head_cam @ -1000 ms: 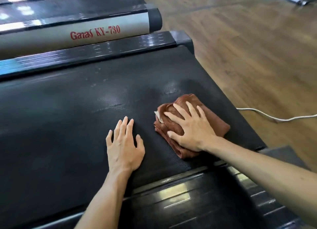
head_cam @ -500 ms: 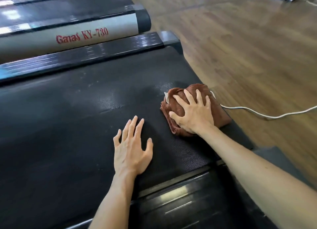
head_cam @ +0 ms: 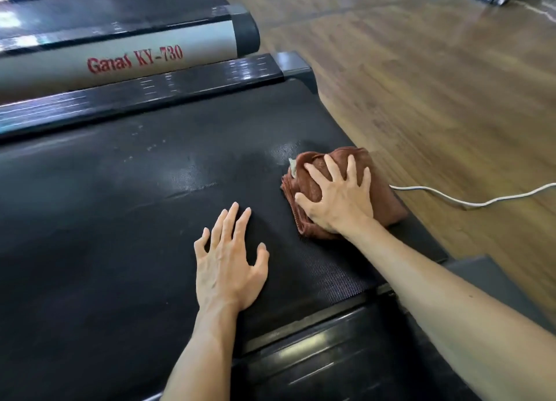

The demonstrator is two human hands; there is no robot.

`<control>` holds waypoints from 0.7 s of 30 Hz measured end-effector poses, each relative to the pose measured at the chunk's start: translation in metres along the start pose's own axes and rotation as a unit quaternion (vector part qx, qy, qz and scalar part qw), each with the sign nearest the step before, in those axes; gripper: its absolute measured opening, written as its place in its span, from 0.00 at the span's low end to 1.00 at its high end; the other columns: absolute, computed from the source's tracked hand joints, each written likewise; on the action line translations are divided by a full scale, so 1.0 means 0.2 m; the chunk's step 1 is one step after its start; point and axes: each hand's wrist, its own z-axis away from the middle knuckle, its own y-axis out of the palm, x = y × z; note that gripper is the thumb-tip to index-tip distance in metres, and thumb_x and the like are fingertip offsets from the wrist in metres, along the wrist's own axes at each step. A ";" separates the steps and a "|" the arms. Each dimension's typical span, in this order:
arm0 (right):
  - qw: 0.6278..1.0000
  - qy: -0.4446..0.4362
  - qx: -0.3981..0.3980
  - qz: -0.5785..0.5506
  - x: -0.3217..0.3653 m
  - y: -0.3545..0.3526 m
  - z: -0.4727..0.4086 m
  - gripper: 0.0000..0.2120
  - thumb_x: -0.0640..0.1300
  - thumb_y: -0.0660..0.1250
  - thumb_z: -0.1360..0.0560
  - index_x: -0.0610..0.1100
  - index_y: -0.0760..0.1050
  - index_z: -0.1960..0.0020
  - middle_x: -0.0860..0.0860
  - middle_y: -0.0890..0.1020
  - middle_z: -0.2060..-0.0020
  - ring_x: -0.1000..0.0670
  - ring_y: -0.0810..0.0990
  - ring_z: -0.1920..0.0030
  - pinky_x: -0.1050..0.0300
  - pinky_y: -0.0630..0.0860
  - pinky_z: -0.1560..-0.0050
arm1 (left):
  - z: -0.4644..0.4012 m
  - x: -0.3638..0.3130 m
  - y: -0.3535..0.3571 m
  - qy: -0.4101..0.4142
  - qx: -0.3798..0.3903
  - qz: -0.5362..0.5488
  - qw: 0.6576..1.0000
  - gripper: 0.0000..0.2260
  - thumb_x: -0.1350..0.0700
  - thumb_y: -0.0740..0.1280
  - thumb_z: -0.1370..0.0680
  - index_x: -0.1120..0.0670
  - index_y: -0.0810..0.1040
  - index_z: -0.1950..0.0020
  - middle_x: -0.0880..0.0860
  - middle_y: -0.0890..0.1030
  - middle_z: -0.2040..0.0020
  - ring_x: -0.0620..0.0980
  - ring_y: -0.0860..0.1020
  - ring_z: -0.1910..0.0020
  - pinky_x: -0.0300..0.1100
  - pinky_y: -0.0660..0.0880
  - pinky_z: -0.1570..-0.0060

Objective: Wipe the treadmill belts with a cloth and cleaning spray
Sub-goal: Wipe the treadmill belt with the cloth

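Note:
A black treadmill belt [head_cam: 120,208] fills most of the head view, with a damp shiny patch near its middle. A folded brown cloth [head_cam: 388,203] lies at the belt's right end, close to the rear edge. My right hand [head_cam: 337,193] presses flat on the cloth with fingers spread. My left hand [head_cam: 228,265] rests flat on the bare belt, to the left of the cloth and nearer to me. No spray bottle is in view.
A glossy black side rail [head_cam: 144,99] borders the belt's far side, and a second treadmill marked Ganas KY-730 [head_cam: 135,60] lies beyond it. Wooden floor [head_cam: 436,84] stretches to the right, crossed by a white cable [head_cam: 469,203]. Another side rail [head_cam: 316,355] runs nearest me.
My right hand has pushed the cloth away from me and toward the belt's right end. My left hand has stayed flat on the belt, fingers spreading slightly.

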 end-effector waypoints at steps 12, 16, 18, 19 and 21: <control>0.998 0.060 -0.015 -0.003 -0.18 -0.02 0.06 0.39 0.79 0.48 0.29 0.67 0.54 0.20 0.55 0.53 0.17 0.37 0.51 0.19 0.34 0.53 0.22 | 0.01 0.00 -0.01 0.000 0.006 -0.001 1.000 0.33 0.38 0.49 0.24 0.43 0.56 0.18 0.42 0.50 0.16 0.43 0.46 0.18 0.50 0.48 0.21; 0.995 0.087 0.019 -0.039 -0.19 -0.07 -0.28 0.38 0.78 0.49 0.26 0.66 0.54 0.19 0.53 0.51 0.16 0.34 0.56 0.21 0.34 0.59 0.24 | 0.00 0.00 -0.01 -0.001 0.010 0.001 1.000 0.33 0.38 0.49 0.23 0.43 0.55 0.18 0.43 0.50 0.16 0.42 0.45 0.18 0.50 0.48 0.21; 0.995 0.089 0.018 -0.034 -0.20 -0.06 -0.22 0.37 0.78 0.48 0.25 0.66 0.53 0.19 0.53 0.50 0.16 0.34 0.56 0.21 0.34 0.59 0.25 | 0.01 -0.01 -0.02 0.003 0.008 -0.003 1.000 0.33 0.37 0.47 0.23 0.42 0.55 0.18 0.42 0.49 0.16 0.42 0.45 0.18 0.51 0.48 0.21; 0.995 0.093 0.013 -0.029 -0.21 -0.06 -0.13 0.37 0.78 0.48 0.25 0.67 0.53 0.19 0.53 0.50 0.16 0.34 0.56 0.21 0.34 0.59 0.25 | 0.01 -0.01 -0.02 0.005 0.007 -0.004 1.000 0.33 0.37 0.46 0.24 0.42 0.55 0.18 0.42 0.49 0.16 0.42 0.45 0.18 0.51 0.48 0.21; 0.994 0.104 -0.007 -0.014 -0.24 -0.04 0.10 0.37 0.77 0.47 0.25 0.67 0.52 0.19 0.54 0.51 0.17 0.35 0.56 0.21 0.35 0.60 0.27 | 0.01 0.00 -0.02 0.003 0.005 -0.001 1.000 0.33 0.37 0.46 0.24 0.43 0.55 0.18 0.42 0.49 0.16 0.42 0.45 0.18 0.50 0.48 0.21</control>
